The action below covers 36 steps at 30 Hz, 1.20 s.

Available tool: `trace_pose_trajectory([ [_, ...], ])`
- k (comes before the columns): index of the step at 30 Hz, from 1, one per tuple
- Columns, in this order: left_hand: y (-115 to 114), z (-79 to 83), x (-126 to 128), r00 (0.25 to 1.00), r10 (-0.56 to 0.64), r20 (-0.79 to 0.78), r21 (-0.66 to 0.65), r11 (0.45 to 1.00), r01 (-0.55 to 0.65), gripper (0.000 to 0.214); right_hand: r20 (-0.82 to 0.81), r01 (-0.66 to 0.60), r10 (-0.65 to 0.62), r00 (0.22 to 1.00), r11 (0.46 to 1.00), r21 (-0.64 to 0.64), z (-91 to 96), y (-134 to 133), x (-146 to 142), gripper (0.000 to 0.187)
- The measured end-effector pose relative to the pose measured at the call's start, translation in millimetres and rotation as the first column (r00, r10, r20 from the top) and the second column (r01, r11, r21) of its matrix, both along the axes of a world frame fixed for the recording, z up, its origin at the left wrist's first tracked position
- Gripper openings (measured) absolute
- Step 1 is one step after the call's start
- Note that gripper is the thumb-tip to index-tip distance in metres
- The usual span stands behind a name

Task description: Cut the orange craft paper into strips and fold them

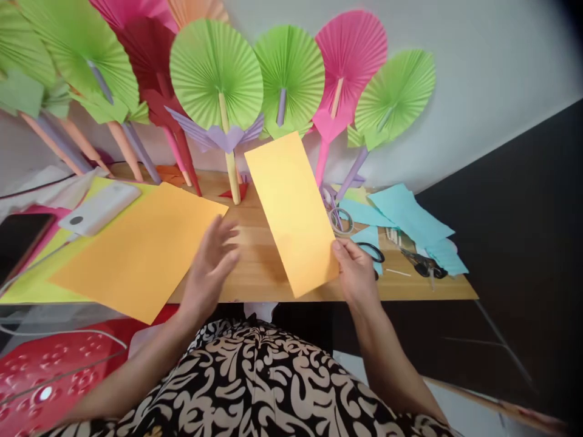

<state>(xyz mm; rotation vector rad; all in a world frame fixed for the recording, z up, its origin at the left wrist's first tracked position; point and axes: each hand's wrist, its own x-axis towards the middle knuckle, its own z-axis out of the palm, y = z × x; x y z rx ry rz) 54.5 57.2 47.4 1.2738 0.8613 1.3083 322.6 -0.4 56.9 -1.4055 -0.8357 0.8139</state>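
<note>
The right hand [357, 267] grips a light orange paper sheet [294, 215] by its lower right edge, thumb on top – the sheet sits tilted in the middle of the frame, its upper end in front of the row of paper fans. The left hand [212, 261], left of centre, is loose and grasps nothing, its fingers apart beside the right edge of a larger orange sheet [136, 243]. That sheet lies at the left of the wooden surface [248, 261] over a yellow sheet [22, 291], and one corner juts past the near edge. A white device [100, 209] with a cable rests at the upper left of these papers; a dark phone [22, 240] lies at the far left. Across the top stand pleated fans, among them a green fan [216, 70] with a purple heart [228, 139] – while right of centre lie blue paper pieces [407, 209] and black-handled scissors [423, 264]
</note>
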Motion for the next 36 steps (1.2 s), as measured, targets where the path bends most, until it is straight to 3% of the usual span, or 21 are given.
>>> trace_pose_trajectory([
  [2, 21, 5.5, 26, 0.968, -0.18, 0.176, -0.214, 0.953, 0.216, 0.059, -0.181, -0.084, 0.087, 0.98, 0.996, 0.023, -4.5, 19, -15, 0.035],
  [4, 43, 13.9, 44, 0.888, -0.295, 0.353, -0.287, 0.869, 0.403, 0.052, -0.271, -0.144, 0.147, 0.951, 0.989, 0.033, -11.2, 30, -28, 0.036],
  [6, 64, 24.4, 53, 0.884, -0.211, 0.417, -0.313, 0.88, 0.358, 0.046, -0.282, -0.187, 0.185, 0.941, 0.982, 0.022, -18.1, 34, -35, 0.036],
  [8, 80, 34.0, 54, 0.903, -0.132, 0.409, -0.267, 0.929, 0.257, 0.044, -0.252, -0.264, 0.254, 0.934, 0.964, -0.007, -22.8, 35, -36, 0.035],
  [10, 89, 39.4, 55, 0.923, -0.134, 0.361, -0.19, 0.958, 0.213, 0.046, -0.23, -0.351, 0.337, 0.913, 0.936, -0.021, -23.3, 39, -33, 0.034],
  [12, 92, 40.2, 59, 0.935, -0.196, 0.295, -0.145, 0.958, 0.247, 0.049, -0.226, -0.386, 0.378, 0.898, 0.922, 0.011, -18.7, 50, -29, 0.037],
  [17, 95, 38.6, 76, 0.929, -0.321, 0.183, -0.099, 0.935, 0.342, 0.055, -0.126, -0.277, 0.3, 0.946, 0.945, 0.173, 0.4, 97, -20, 0.037],
  [22, 107, 43.6, 72, 0.941, -0.262, 0.212, -0.01, 0.963, 0.27, 0.049, -0.017, -0.227, 0.237, 0.971, 0.95, 0.216, -6.4, 121, -19, 0.034],
  [26, 117, 31.5, 57, 0.967, -0.063, 0.249, -0.065, 0.995, 0.081, 0.042, -0.09, -0.281, 0.296, 0.951, 0.948, 0.147, -24.0, 120, -23, 0.039],
  [29, 118, 18.7, 52, 0.981, 0.041, 0.191, -0.105, 0.994, -0.021, 0.034, -0.102, -0.303, 0.314, 0.944, 0.947, 0.108, -28.8, 117, -25, 0.043],
  [36, 108, 9.0, 58, 0.997, -0.05, 0.064, -0.05, 0.997, 0.054, 0.03, -0.182, -0.168, 0.186, 0.965, 0.98, 0.11, -24.9, 116, -29, 0.047],
])
